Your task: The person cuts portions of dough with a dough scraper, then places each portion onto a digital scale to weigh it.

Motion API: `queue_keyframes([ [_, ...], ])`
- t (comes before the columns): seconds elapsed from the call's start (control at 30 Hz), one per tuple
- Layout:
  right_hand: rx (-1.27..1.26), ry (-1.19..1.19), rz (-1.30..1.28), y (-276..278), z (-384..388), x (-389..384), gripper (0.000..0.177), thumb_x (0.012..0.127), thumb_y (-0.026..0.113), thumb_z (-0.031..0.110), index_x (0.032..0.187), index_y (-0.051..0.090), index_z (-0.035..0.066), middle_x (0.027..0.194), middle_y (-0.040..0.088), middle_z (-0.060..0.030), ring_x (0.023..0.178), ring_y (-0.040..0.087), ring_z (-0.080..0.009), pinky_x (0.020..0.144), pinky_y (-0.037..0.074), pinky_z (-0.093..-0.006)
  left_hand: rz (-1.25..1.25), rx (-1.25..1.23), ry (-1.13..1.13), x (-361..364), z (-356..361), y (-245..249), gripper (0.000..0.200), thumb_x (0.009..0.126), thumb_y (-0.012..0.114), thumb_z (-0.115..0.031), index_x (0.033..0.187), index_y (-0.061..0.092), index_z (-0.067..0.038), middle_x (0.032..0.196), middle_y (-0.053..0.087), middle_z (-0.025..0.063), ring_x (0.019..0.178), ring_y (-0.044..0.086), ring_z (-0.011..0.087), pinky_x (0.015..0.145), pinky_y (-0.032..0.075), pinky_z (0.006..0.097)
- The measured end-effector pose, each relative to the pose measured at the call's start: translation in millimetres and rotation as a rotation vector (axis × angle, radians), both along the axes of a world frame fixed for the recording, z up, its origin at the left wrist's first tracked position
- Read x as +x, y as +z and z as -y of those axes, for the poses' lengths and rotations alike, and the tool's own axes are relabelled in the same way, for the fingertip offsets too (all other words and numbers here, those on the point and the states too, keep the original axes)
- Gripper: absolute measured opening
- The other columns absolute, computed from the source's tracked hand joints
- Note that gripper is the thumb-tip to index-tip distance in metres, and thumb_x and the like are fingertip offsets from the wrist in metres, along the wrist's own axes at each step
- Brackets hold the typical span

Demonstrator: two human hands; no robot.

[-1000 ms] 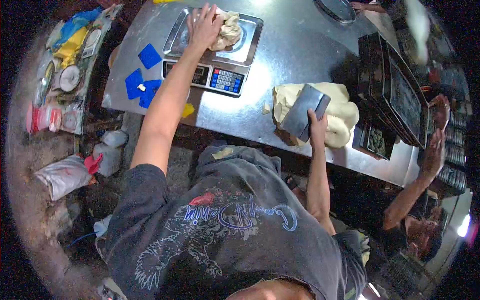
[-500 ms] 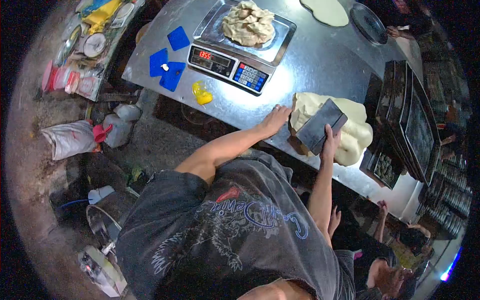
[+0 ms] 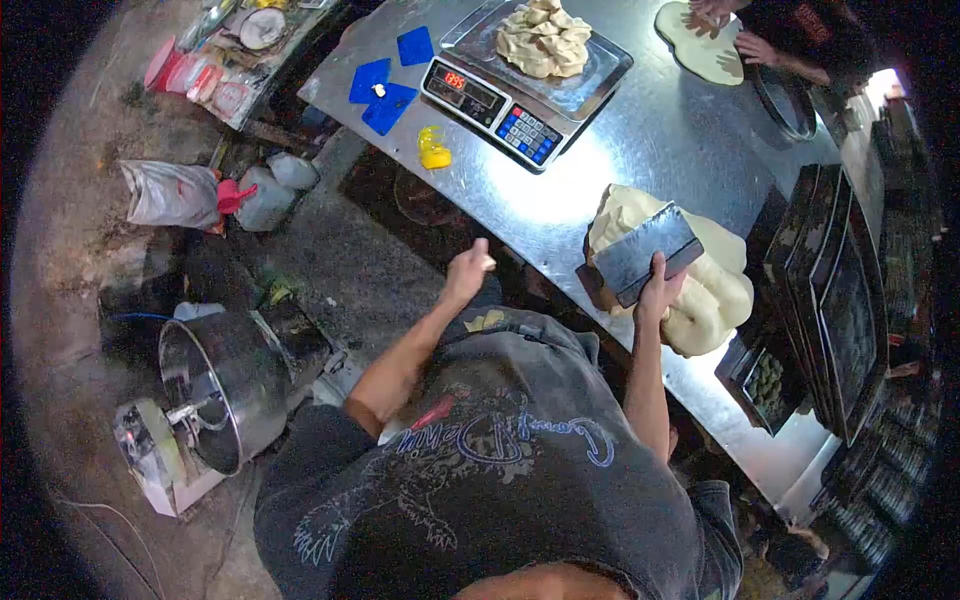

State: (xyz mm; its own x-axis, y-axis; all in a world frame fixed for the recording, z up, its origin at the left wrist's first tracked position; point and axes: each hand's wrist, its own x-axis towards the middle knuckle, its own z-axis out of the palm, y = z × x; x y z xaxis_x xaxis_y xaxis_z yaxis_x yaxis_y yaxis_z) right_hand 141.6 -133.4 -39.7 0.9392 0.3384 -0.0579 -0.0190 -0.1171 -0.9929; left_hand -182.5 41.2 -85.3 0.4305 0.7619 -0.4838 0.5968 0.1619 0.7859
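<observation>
R hand [image 3: 660, 289]: thumb on top, grip closed on scraper [image 3: 642, 252], over dough mass [image 3: 717, 283] at table [image 3: 690, 145] edge. L hand [image 3: 468, 272]: fingers curled, off table; I can't tell if pinching anything. Dough lump [image 3: 543, 38] on scale [image 3: 505, 128].

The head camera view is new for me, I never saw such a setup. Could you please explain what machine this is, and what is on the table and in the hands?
There is no robot here: a person works with two bare hands, and the camera on their head looks forward and down, past their shirt.

The right hand holds a flat scraper over the big dough on the metal table. The left hand is off the table's edge; whether it holds something is unclear.

A scale carries a lump of dough. Blue pieces lie nearby. At the far side, another person's hands are at a flat dough.
</observation>
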Motion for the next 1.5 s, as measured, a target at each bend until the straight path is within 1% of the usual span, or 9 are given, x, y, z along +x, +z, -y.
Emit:
queue_keyframes([
  [0.33, -0.076, -0.037, -0.015, 12.8, -9.3, -1.8, 0.062, 0.091, 0.074, 0.032, 0.135, 0.05, -0.004, 0.124, 0.061, -0.0143, 0.11, 0.057, -0.0237, 0.1, 0.044, -0.0368, 0.348, -0.23, -0.223, 91.1, -33.8, 48.0, 0.028, 0.102, 0.06, -0.026, 0.116, 0.063, -0.002, 0.087, 0.063, 0.0021, 0.075, 0.059, 0.0098, 0.07, 0.05, 0.0257],
  [0.43, -0.055, -0.071, -0.03, 6.4, -9.1, -0.3, 0.06, 0.091, 0.074, 0.026, 0.137, 0.049, -0.003, 0.123, 0.061, -0.0129, 0.11, 0.058, -0.0232, 0.1, 0.044, -0.0357, 0.375, 0.144, -0.346, 134.7, -57.0, 49.8, 0.031, 0.1, 0.062, -0.026, 0.116, 0.062, 0.0, 0.091, 0.067, 0.0059, 0.078, 0.064, 0.0122, 0.071, 0.052, 0.028],
  [0.53, -0.078, -0.109, -0.017, 8.5, -15.6, -6.5, 0.059, 0.091, 0.073, 0.033, 0.133, 0.053, -0.003, 0.121, 0.062, -0.0132, 0.108, 0.058, -0.023, 0.099, 0.045, -0.036, 0.572, 0.03, -0.42, 174.7, -79.0, 29.4, 0.035, 0.097, 0.065, -0.028, 0.117, 0.062, 0.001, 0.093, 0.069, 0.0095, 0.078, 0.067, 0.0147, 0.071, 0.053, 0.0305],
  [0.67, -0.189, -0.144, -0.005, 24.0, -22.5, -11.1, 0.059, 0.093, 0.072, 0.034, 0.134, 0.053, -0.003, 0.123, 0.062, -0.013, 0.109, 0.058, -0.0226, 0.099, 0.045, -0.0356, 0.32, 0.006, -0.578, 213.5, -96.9, -28.0, 0.037, 0.094, 0.067, -0.032, 0.114, 0.065, -0.001, 0.096, 0.07, 0.0146, 0.086, 0.068, 0.0247, 0.076, 0.053, 0.0389],
  [0.77, -0.201, -0.165, 0.013, 25.2, -24.7, -14.7, 0.058, 0.095, 0.07, 0.034, 0.135, 0.052, -0.004, 0.123, 0.062, -0.0128, 0.108, 0.058, -0.0223, 0.098, 0.045, -0.0352, 0.368, -0.238, -0.597, 209.5, -101.5, 12.5, 0.036, 0.095, 0.067, -0.03, 0.117, 0.064, -0.002, 0.094, 0.07, 0.0119, 0.081, 0.068, 0.0196, 0.071, 0.053, 0.0372],
  [0.9, -0.273, -0.227, 0.001, 28.3, -30.5, -20.2, 0.055, 0.096, 0.069, 0.035, 0.131, 0.054, -0.004, 0.12, 0.063, -0.0136, 0.106, 0.059, -0.0226, 0.095, 0.046, -0.0361, 0.614, 0.193, -0.539, 203.6, -156.1, 98.1, 0.036, 0.092, 0.074, -0.032, 0.11, 0.065, -0.003, 0.086, 0.069, 0.0066, 0.082, 0.066, 0.0155, 0.074, 0.053, 0.0313],
  [1.07, -0.327, -0.25, 0.003, 25.0, -30.5, -18.8, 0.057, 0.094, 0.069, 0.038, 0.131, 0.055, -0.004, 0.121, 0.063, -0.0146, 0.107, 0.059, -0.0236, 0.097, 0.046, -0.0367, 0.796, 1.275, -0.096, 233.7, -290.7, 149.6, 0.029, 0.09, 0.069, -0.015, 0.118, 0.063, -0.008, 0.105, 0.066, 0.0088, 0.1, 0.063, 0.0269, 0.093, 0.045, 0.0434],
  [1.27, -0.267, -0.215, 0.02, 19.7, -28.8, -14.2, 0.056, 0.094, 0.069, 0.036, 0.132, 0.054, -0.003, 0.121, 0.063, -0.0132, 0.107, 0.059, -0.0235, 0.097, 0.046, -0.0362, 0.419, 1.419, -0.308, 240.0, -337.1, 121.9, 0.054, 0.089, 0.066, -0.025, 0.142, 0.057, -0.021, 0.142, 0.055, 0.0088, 0.128, 0.049, 0.0303, 0.113, 0.029, 0.0491],
  [1.5, -0.084, -0.154, -0.034, 10.5, -20.7, -9.5, 0.055, 0.096, 0.07, 0.028, 0.137, 0.051, -0.003, 0.121, 0.063, -0.012, 0.106, 0.058, -0.0215, 0.096, 0.046, -0.036, 0.49, 1.188, -0.323, 230.5, -311.2, 95.0, 0.064, 0.093, 0.062, -0.025, 0.154, 0.042, -0.02, 0.158, 0.038, 0.0185, 0.138, 0.042, 0.0429, 0.114, 0.033, 0.0563],
])
